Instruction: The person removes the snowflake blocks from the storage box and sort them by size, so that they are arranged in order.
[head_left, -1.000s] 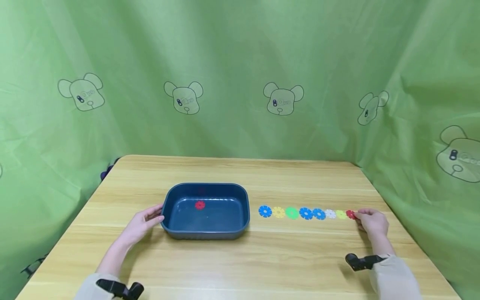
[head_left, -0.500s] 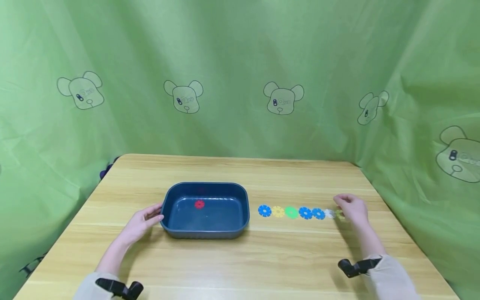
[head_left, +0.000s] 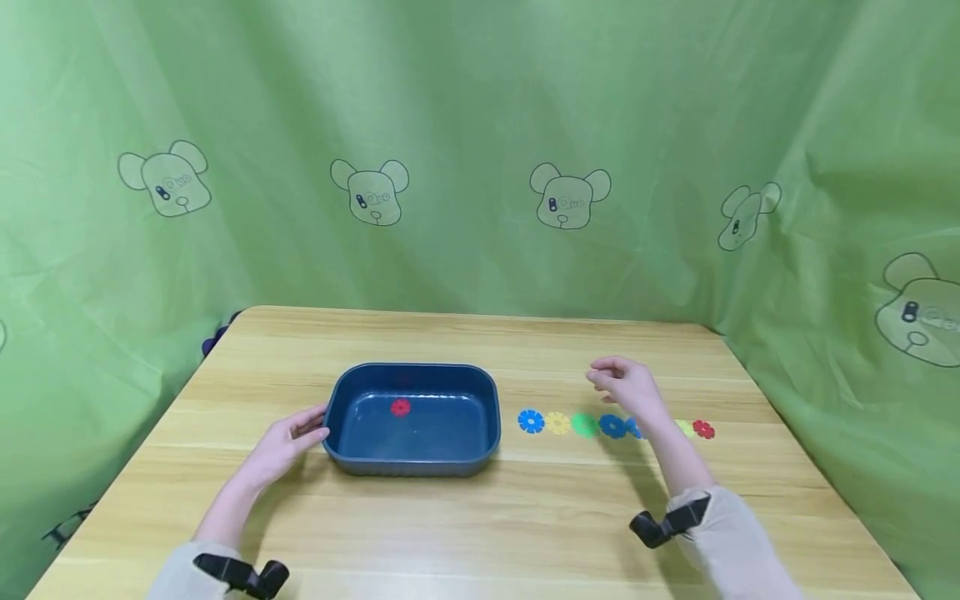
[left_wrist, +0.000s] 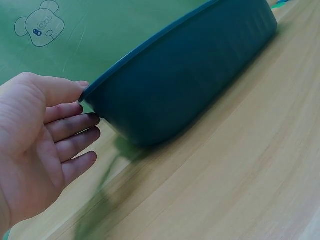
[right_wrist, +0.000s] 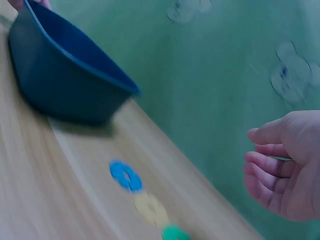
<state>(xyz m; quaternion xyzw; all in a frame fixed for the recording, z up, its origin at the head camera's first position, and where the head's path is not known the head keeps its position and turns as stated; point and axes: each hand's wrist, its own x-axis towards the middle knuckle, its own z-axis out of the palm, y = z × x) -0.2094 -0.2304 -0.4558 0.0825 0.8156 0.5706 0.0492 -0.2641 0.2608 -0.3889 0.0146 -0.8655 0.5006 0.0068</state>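
A dark blue plastic basin [head_left: 412,468] stands on the table, with a red snowflake-shaped disc [head_left: 401,407] on its floor. At the basin's left end, my left hand [head_left: 281,447] touches the rim and outer wall, thumb and fingers loosely extended. My right hand [head_left: 628,389] is raised over the disc row, fingers loosely bent, holding nothing visible. Along that row lie a blue disc [head_left: 531,421], a yellow disc [head_left: 557,423], a green disc [head_left: 585,425], further blue discs [head_left: 612,426], a yellow-green disc [head_left: 685,427] and a red end disc [head_left: 703,429]. My right forearm hides the white one.
The wooden table [head_left: 450,542] carries the basin left of centre and the row on the right. Green cloth [head_left: 465,100] with printed bear heads hangs behind and at both sides. Black wrist mounts [head_left: 670,521] sit on both sleeves.
My right hand has let go of the red disc at the row's right end, risen, and moved left over the row. My left hand stays at the basin.
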